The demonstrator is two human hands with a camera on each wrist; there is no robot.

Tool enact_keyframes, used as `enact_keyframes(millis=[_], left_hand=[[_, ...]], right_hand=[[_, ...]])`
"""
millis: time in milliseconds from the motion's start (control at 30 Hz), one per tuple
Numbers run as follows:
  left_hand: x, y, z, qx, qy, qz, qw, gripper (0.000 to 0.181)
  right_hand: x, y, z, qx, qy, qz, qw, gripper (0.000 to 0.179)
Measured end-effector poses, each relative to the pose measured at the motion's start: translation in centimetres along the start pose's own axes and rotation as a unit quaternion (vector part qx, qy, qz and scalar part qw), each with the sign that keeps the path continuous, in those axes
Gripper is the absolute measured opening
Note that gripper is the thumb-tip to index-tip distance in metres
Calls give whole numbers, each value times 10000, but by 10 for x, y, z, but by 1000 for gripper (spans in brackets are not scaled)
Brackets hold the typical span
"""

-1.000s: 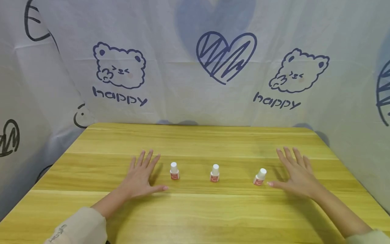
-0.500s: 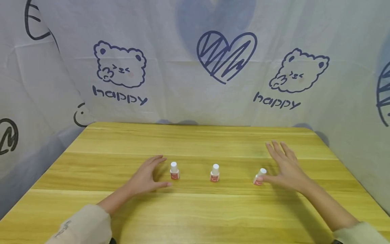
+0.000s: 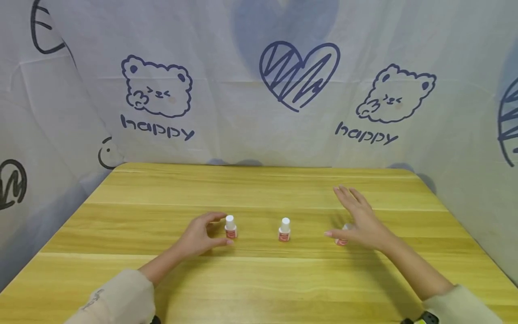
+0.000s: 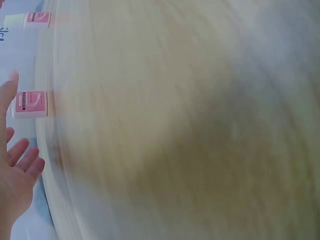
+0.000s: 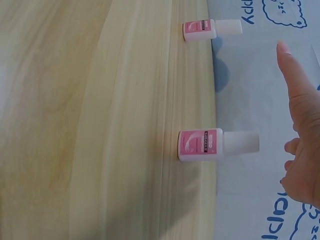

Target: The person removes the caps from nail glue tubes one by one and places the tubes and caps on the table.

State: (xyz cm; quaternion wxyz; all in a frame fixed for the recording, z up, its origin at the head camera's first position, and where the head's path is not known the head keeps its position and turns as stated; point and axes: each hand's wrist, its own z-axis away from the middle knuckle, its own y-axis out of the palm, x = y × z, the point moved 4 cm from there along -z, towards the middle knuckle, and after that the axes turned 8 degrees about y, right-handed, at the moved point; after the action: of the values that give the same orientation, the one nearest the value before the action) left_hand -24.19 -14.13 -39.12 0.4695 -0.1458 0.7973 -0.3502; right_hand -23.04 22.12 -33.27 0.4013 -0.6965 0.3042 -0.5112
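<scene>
Three small white bottles with white caps and pink labels stand in a row on the table in the head view. My left hand (image 3: 198, 236) is beside the left bottle (image 3: 230, 227), its thumb and fingers spread to either side; contact is not plain. That bottle's label (image 4: 31, 102) faces the left wrist view, between thumb and fingers. My right hand (image 3: 364, 222) hovers with extended fingers in front of the right bottle (image 3: 341, 242), hiding part of it. The right wrist view shows this bottle (image 5: 200, 145) upright and apart from the hand. Between the hands stands the middle bottle (image 3: 284, 230), untouched.
The wooden table (image 3: 259, 283) has a light yellowish grain. A white cloth (image 3: 234, 121) with blue bear, heart and "happy" drawings hangs behind its far edge and along both sides.
My left hand has moved right to the left bottle, and its spread fingers have drawn into a loose curve. My right hand has moved left across the right bottle. The bottles have stayed put.
</scene>
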Motion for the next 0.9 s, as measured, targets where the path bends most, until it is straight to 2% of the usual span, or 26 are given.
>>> enact_keyframes(millis=[133, 267, 567, 900], left_hand=[[1, 3, -1, -29, -73, 471, 9989, 61], [2, 6, -2, -31, -120, 674, 9976, 54], [1, 7, -5, -100, -156, 837, 9963, 41], [-1, 8, -6, -155, -127, 801, 9966, 33]], right_hand=[[5, 5, -3, 130, 83, -223, 9996, 105], [11, 9, -6, 147, 53, -267, 9995, 102], [29, 18, -12, 39, -248, -382, 9990, 94], [50, 28, -21, 30, -387, -913, 9951, 83]])
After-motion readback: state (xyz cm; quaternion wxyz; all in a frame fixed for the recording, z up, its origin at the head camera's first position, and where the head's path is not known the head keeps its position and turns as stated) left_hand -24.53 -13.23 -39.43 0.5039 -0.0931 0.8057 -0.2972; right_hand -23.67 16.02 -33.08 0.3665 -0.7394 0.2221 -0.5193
